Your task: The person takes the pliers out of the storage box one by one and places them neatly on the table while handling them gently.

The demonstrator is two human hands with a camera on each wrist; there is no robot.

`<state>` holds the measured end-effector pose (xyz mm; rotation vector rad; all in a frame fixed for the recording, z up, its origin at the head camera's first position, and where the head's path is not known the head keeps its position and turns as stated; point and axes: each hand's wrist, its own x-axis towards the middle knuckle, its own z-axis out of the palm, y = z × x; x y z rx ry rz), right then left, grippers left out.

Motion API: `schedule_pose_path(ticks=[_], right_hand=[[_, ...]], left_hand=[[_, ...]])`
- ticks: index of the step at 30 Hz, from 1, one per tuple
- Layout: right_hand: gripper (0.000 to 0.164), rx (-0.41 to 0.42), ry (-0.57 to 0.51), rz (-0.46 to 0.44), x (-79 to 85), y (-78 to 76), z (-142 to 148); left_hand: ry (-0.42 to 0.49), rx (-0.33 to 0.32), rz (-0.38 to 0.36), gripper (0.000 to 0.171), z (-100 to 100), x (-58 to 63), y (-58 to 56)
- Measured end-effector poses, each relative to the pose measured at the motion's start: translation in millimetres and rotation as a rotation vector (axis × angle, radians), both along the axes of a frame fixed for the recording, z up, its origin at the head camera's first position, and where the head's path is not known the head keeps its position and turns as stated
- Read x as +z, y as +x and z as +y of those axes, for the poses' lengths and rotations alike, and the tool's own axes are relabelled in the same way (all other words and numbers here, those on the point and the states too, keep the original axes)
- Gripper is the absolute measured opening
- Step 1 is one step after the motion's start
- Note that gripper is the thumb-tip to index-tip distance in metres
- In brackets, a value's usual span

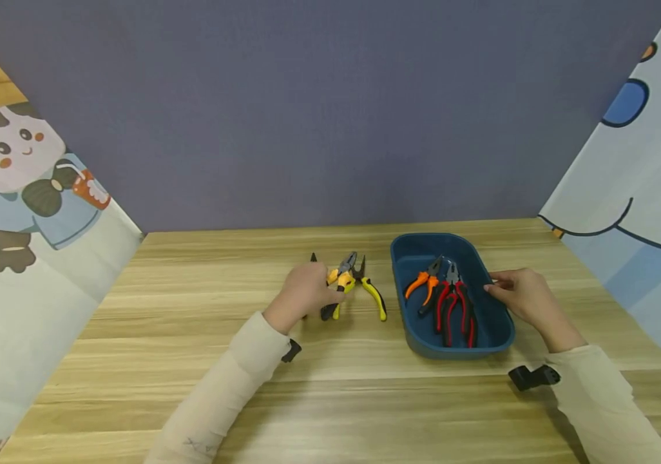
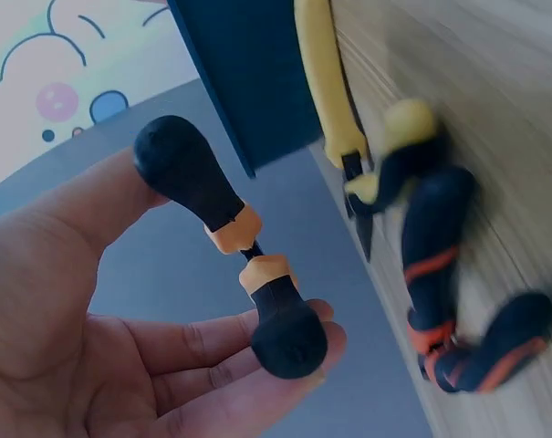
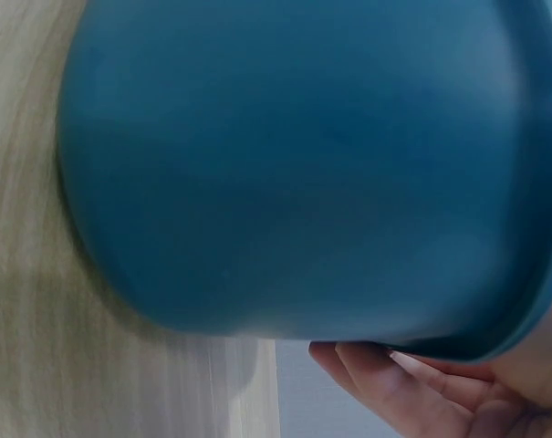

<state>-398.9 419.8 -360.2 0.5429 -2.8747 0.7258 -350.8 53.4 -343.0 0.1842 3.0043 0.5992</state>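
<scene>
At a wooden desk [image 1: 342,406], a person's left hand [image 1: 307,290], short of the middle of the far edge, pinches orange-and-black pliers [image 2: 232,228] between thumb and fingers; from here I cannot tell whether they are off the desk. Just to their right, yellow-and-black pliers [image 1: 373,299] lie with handles spread. Black-and-red pliers [image 2: 431,237] lie near the hand too, mostly hidden beneath it from above. Toward the desk's far right corner stands a blue tub [image 3: 285,182], its right rim gripped by the right hand [image 1: 518,293]. Inside it lie orange-handled pliers [image 1: 423,280] and red-and-black pliers [image 1: 451,306], perhaps two overlapping pairs. To my eye, the step in hand is picking up the pinched pliers while the tub is steadied. The next move seems to call for a secure pinch and a lift clear of the yellow neighbour.
</scene>
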Motion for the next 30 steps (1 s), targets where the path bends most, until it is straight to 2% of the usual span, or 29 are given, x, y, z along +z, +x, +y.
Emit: schedule_pose_path(ticks=[6, 17, 30], right_hand=[[0.035, 0.003, 0.01, 0.002, 2.4, -1.5, 1], [0.032, 0.008, 0.005, 0.013, 0.3, 0.7, -1], [0.031, 0.022, 0.008, 0.039, 0.5, 0.6, 1]], left_hand=[[0.011, 0.057, -0.007, 0.05, -14, -0.9, 3.1], [0.054, 0.132, -0.017, 0.052, -41, -9.7, 6.1], [0.062, 0.217, -0.042, 0.052, -57, -11.1, 7.9]])
